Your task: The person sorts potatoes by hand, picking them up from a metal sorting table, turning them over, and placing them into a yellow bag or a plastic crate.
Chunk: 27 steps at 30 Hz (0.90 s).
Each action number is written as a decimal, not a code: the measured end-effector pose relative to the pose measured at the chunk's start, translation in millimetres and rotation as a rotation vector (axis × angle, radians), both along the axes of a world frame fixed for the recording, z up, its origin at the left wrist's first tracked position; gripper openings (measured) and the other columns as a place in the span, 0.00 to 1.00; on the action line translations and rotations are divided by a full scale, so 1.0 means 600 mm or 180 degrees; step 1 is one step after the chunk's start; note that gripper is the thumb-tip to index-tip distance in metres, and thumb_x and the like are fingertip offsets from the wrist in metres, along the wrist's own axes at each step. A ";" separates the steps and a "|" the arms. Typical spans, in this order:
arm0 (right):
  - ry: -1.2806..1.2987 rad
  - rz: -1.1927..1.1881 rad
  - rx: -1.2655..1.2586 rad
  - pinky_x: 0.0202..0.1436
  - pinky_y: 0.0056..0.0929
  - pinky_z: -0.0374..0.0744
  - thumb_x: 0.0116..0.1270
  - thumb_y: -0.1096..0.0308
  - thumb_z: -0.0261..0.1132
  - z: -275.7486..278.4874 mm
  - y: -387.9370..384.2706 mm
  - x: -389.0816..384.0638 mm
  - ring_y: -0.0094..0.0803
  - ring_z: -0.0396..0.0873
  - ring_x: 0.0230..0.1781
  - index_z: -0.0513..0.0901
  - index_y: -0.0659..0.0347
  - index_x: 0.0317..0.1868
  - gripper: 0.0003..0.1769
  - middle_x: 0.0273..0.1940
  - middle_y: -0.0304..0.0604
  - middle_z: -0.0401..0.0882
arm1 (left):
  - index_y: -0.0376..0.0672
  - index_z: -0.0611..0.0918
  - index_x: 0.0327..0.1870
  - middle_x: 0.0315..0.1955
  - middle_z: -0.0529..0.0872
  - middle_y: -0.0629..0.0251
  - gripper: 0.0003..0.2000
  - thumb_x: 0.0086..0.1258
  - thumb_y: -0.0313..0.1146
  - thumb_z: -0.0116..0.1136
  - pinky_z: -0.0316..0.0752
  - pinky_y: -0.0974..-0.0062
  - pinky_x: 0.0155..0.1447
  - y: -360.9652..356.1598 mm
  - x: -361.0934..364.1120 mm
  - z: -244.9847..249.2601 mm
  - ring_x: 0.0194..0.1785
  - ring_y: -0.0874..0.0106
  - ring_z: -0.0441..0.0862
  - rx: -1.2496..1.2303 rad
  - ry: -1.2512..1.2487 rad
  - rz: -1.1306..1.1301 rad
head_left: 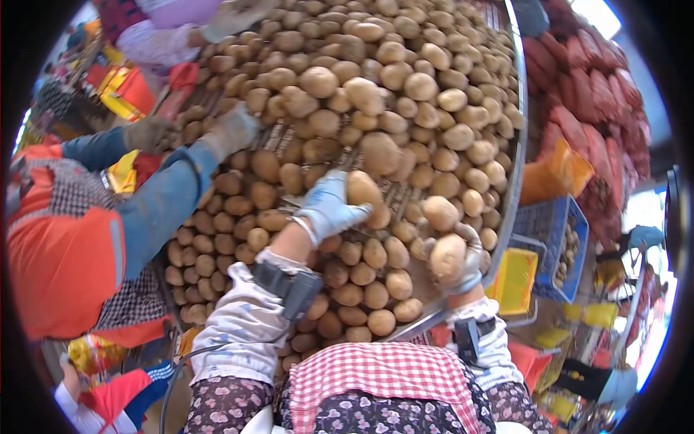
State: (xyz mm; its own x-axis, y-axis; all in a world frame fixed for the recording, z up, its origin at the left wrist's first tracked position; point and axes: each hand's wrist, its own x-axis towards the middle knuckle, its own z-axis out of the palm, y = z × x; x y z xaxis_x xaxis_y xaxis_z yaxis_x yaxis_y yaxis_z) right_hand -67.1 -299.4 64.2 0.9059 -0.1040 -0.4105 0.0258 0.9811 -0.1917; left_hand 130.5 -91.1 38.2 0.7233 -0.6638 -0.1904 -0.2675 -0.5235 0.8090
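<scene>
Potato [363, 186] clasped in gloved left hand [334, 205] at the heap [420, 86], second potato [447, 258] cupped in gloved right hand [470, 262] near the metal rim [523, 94]; from here I judge both firm, fairly light, bruisable, best held round the middle.

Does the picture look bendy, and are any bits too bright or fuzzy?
In the head view, the metal edge bows and black rings the round picture; in the head view, white glare washes out patches at right; in the head view, the potatoes look clearer than the fuzzy far-right background.
</scene>
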 end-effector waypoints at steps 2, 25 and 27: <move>-0.0173 0.0016 0.0279 0.48 0.47 0.84 0.63 0.61 0.58 0.001 0.013 0.008 0.53 0.79 0.53 0.74 0.71 0.59 0.28 0.56 0.59 0.78 | 0.37 0.72 0.60 0.55 0.77 0.47 0.39 0.50 0.53 0.72 0.75 0.65 0.60 -0.017 0.005 0.016 0.56 0.55 0.80 0.0058 0.0516 0.0093; -0.0126 -0.0165 -0.0214 0.65 0.40 0.75 0.70 0.43 0.60 0.026 0.089 -0.036 0.44 0.76 0.58 0.73 0.62 0.61 0.32 0.57 0.50 0.77 | 0.45 0.52 0.75 0.65 0.66 0.61 0.47 0.59 0.35 0.72 0.69 0.70 0.69 -0.030 -0.268 0.074 0.66 0.67 0.69 -0.2895 0.1661 0.0428; -0.0219 -0.0099 -0.0431 0.65 0.38 0.75 0.70 0.44 0.60 0.041 0.059 -0.069 0.42 0.77 0.57 0.74 0.61 0.61 0.31 0.57 0.50 0.78 | 0.46 0.48 0.76 0.67 0.63 0.60 0.51 0.56 0.30 0.73 0.70 0.70 0.68 -0.070 -0.290 0.063 0.68 0.67 0.68 -0.2956 0.1652 0.0255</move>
State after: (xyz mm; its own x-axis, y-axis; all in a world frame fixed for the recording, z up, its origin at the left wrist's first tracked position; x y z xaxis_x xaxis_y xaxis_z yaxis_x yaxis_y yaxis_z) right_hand -108.6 -263.8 88.6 0.9269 -0.1827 -0.3280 0.0734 0.9449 -0.3189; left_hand -43.3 -133.3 76.0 0.7470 -0.6612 0.0684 0.2323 0.3560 0.9051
